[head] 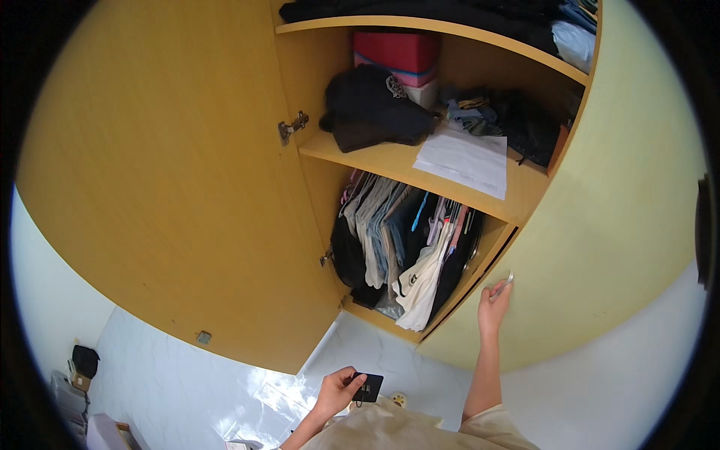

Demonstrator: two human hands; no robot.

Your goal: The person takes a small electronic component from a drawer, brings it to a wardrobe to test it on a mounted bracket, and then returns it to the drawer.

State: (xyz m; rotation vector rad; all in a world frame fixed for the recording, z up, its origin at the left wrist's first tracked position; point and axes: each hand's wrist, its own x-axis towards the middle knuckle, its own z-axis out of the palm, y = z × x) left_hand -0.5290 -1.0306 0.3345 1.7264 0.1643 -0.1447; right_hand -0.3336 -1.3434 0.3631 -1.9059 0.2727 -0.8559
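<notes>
My left hand (340,388) holds a flat black card-like object (368,388) with small metal parts and a dark loop, low in front of my body. My right hand (495,298) grips the metal handle (502,286) on the pale right door (596,242) of a wooden wardrobe. The left door (169,185) stands wide open. Clothes on hangers (382,230) fill the lower compartment. On the shelf above lie a dark cloth bag or garment (377,109), white paper sheets (464,160) and crumpled clothing (475,118).
A red and pink box (396,53) stands at the back of the shelf. Dark folded clothes (427,14) lie on the top shelf. Hinges (292,128) join the left door. Sunlight falls on the marbled floor (270,388); a black bag (85,361) is at far left.
</notes>
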